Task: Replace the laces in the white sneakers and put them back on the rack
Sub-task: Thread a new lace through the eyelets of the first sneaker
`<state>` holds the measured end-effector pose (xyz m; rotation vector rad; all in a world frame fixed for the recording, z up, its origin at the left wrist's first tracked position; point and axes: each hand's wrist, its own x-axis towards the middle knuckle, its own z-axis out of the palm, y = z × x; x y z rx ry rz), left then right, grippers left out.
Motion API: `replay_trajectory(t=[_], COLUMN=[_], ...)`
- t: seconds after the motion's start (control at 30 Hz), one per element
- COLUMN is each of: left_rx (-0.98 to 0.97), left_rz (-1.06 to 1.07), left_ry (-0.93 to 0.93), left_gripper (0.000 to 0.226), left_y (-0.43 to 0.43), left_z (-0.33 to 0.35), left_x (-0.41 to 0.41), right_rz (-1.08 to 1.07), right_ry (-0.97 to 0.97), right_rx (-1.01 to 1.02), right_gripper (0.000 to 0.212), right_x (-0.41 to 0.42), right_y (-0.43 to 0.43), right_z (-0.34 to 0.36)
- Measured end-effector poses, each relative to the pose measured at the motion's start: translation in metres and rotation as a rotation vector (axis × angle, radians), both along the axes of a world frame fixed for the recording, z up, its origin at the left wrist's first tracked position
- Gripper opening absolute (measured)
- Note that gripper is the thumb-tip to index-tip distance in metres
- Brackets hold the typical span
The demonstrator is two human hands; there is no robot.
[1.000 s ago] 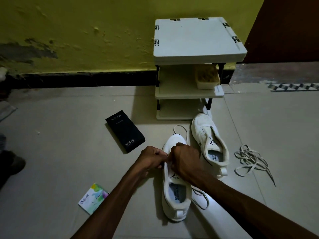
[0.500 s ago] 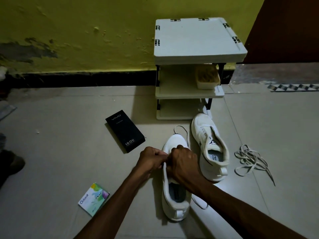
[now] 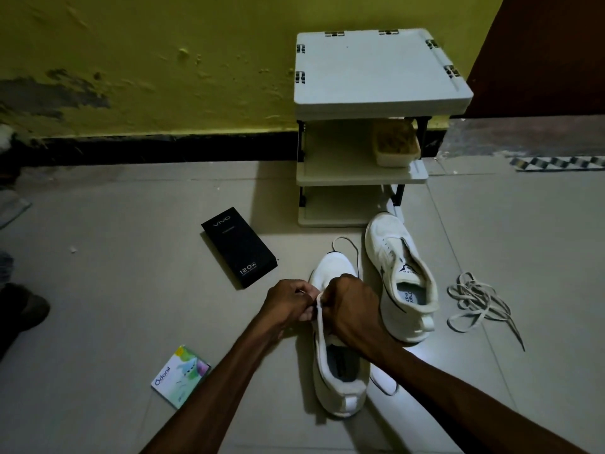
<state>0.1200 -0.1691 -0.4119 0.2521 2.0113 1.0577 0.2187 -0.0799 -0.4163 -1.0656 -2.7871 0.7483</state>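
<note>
The white sneakers (image 3: 393, 244) have smooth, matt, leather-like uppers. The loose laces (image 3: 478, 303) are flat woven cloth. The rack (image 3: 376, 70) looks like matt white plastic on black posts. The floor (image 3: 131, 290) tiles are smooth with a faint sheen. The wall (image 3: 147, 60) paint is rough and flaking. The black box (image 3: 239, 247) is matt card.

The near sneaker (image 3: 330, 267) and far sneaker (image 3: 389, 244) are white with thin black lines, the rack (image 3: 376, 70) white on black posts, the loose laces (image 3: 478, 303) off-white, the box (image 3: 239, 247) black with pale lettering, the packet (image 3: 181, 376) pastel green and white, the wall (image 3: 163, 44) mottled yellow-green, and the strip (image 3: 556, 163) at the floor's right edge black-and-white chequered.
</note>
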Motion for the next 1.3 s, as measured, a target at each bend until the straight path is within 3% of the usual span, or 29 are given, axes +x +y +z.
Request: replay_trajectory(t=[0.27,0.47,0.77,0.9,1.17,1.3], left_rx=[0.057,0.076,0.074,0.115,0.056,0.056], left_rz=[-0.035,-0.075,-0.159,-0.161,-0.220,-0.288], left_ry=[0.059,0.120,0.287,0.307,0.405,0.621], left_gripper=[0.007,0.004,0.006,0.010,0.010,0.009], left_y=[0.001,0.000,-0.002,-0.007,-0.005,0.001], left_z=[0.001,0.000,0.000,-0.002,-0.006,0.009], left_x=[-0.001,0.002,0.003,0.004,0.000,-0.013], right_rz=[0.080,0.148,0.038,0.011,0.037,0.009], right_ry=[-0.053,-0.134,-0.047,0.014,-0.014,-0.031], right_rx=[-0.042,0.044,-0.045,-0.128,-0.217,-0.255], right_gripper=[0.015,0.011,0.030,0.009,0.022,0.024], right_x=[0.001,0.000,-0.002,0.001,0.007,0.009], right_y=[0.014,0.016,0.016,0.019,0.019,0.016], right_z=[0.003,0.008,0.002,0.001,0.018,0.007])
